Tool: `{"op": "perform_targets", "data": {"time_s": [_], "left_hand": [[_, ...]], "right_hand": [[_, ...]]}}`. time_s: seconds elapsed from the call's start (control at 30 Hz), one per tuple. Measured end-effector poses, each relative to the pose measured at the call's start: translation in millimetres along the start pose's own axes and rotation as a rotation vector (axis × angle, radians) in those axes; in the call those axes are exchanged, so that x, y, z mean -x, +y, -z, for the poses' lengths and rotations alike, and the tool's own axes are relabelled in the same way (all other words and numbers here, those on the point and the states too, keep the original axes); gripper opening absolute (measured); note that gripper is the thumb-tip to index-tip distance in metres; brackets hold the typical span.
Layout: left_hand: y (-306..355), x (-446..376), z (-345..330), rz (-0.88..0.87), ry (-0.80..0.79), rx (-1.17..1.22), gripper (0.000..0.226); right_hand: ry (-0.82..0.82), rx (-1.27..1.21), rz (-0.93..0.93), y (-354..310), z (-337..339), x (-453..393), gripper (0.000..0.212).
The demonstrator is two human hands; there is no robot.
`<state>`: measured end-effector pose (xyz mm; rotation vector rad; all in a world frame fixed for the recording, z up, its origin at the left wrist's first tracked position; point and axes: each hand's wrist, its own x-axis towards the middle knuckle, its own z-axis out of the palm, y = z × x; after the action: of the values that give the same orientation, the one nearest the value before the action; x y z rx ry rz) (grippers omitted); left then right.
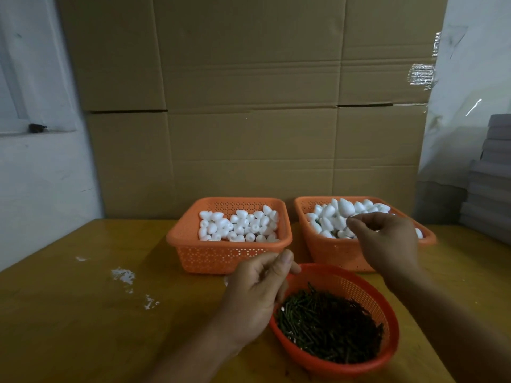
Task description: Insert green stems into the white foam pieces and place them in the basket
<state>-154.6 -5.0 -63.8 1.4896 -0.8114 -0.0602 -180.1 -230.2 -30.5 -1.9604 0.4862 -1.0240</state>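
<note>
The person's right hand (387, 239) hovers over the right-hand orange perforated plastic basket (331, 252), fingers curled with thumb and forefinger close together above the pile; whether they pinch anything cannot be told. The left hand (257, 294) hangs over the near-left rim of a round red-orange plastic colander (387, 355), fingers loosely curled and thumb raised; it cannot be told whether a stem lies between them.

The colander sits nearest the viewer and holds a heap of short, thin, dark green stems (329, 324), lying crisscrossed like cut twigs.

The right basket is heaped with white egg-shaped foam pieces (343, 211), smooth and matte, and a little dark green shows between some of them. Just beside it, to the left, a second square orange perforated basket (221, 255) holds a flatter layer of plain white foam pieces (237, 225).

All three containers stand on a yellow-brown wooden table (83, 313) with white crumbs (124, 275) scattered at its left. Flat brown cardboard sheets (249, 92) stand behind.
</note>
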Motion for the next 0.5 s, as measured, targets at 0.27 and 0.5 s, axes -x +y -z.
{"op": "perform_targets", "data": {"time_s": [0.27,0.5], "left_hand": [[1,1,-1,-0.017,-0.019,0.011,0.037],[0,2,-2,-0.016,-0.027,-0.026,0.030]], "right_hand": [[0.033,0.508,-0.066,8,-14,-33,0.035],[-0.008,0.651,-0.102,8,-17,-41,0.027]]}}
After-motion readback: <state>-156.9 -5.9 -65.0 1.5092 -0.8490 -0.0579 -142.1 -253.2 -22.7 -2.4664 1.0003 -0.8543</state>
